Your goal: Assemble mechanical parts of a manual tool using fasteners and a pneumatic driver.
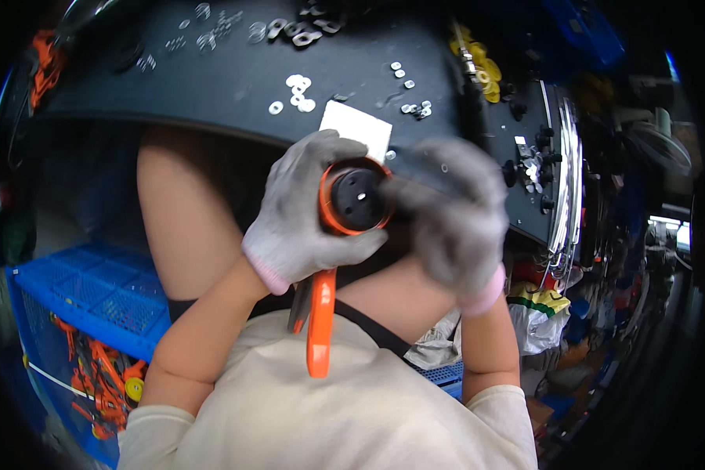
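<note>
My left hand (pixel 301 211), in a grey glove, grips an orange tool with a round black head (pixel 355 197) and a long orange handle (pixel 320 321) that hangs down toward my chest. My right hand (pixel 454 215), also gloved in grey and blurred, is closed against the right side of the round head. Both hands are held over my lap, just in front of the edge of a black worktable (pixel 235 86).
Small metal washers (pixel 298 92) and nuts lie scattered on the black table, with a white card (pixel 356 125) near its edge. A blue crate (pixel 86 313) with orange parts stands at my left. Black knobs and yellow parts lie at the right.
</note>
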The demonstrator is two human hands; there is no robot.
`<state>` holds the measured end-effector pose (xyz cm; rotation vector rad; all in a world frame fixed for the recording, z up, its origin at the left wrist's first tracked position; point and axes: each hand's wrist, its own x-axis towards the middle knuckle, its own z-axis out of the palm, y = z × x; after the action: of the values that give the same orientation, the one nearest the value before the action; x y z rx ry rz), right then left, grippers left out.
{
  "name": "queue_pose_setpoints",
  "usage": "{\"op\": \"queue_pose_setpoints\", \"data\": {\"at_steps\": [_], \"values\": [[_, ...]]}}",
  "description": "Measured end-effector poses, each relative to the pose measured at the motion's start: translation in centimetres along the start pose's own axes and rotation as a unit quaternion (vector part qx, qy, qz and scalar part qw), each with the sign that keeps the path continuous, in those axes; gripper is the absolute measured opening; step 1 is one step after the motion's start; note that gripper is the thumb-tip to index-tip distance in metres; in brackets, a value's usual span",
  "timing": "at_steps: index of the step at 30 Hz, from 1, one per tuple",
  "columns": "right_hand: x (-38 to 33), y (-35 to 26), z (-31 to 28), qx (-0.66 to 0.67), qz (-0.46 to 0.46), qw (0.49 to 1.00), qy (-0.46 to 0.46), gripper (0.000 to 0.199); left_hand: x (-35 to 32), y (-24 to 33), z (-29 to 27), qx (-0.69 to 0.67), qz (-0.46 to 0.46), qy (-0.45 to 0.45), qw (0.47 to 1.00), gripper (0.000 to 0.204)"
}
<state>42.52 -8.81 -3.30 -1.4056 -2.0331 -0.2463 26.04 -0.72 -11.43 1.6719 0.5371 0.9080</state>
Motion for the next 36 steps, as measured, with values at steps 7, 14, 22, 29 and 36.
{"op": "queue_pose_setpoints", "data": {"at_steps": [7,14,22,29,36], "values": [[-2.1,10.4,-1.3,-0.272,0.511,0.789,-0.206,0.06,-0.1,0.1,-0.4,0.054,0.028,-0.009,0.998,0.071],[-2.6,7.8,-4.9,0.234,0.622,0.742,0.088,0.045,-0.1,0.5,-0.9,0.043,-0.009,-0.038,0.998,0.075],[2.1,2.7,-6.0,0.791,0.275,0.492,0.238,0.038,-0.1,0.4,-0.8,0.104,0.024,-0.028,0.994,0.077],[4.7,3.0,-1.5,0.776,0.231,0.556,0.186,0.038,0.3,0.4,-0.8,0.071,0.046,-0.013,0.996,0.068],[5.4,3.5,-1.5,0.734,0.19,0.639,0.131,0.047,0.2,0.4,-0.7,0.068,0.057,0.005,0.996,0.064]]}}
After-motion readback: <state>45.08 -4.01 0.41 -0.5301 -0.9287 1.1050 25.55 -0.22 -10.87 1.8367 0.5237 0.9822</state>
